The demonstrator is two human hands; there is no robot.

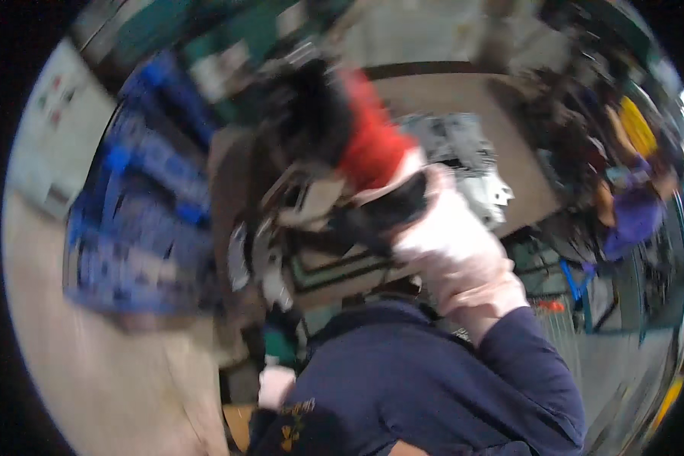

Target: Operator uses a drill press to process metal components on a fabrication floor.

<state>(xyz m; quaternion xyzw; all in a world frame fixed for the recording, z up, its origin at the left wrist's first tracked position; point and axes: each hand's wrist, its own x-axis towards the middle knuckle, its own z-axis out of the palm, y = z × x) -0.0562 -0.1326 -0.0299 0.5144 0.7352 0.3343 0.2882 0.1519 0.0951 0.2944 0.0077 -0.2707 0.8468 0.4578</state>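
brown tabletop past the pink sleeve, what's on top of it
Overlapping grey and white flat pieces lie on the brown tabletop, too blurred to identify. The pink sleeve covers part of the view; anything behind it, or under the topmost pieces, cannot be seen.

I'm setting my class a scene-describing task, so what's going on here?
A person's right arm, in a pale pink sleeve, extends forward with a blurred red-and-black shape near its far end. Blur hides what the hands hold. A pink left cuff sits low. Grey and white pieces lie on the brown table; someone in purple is at right.
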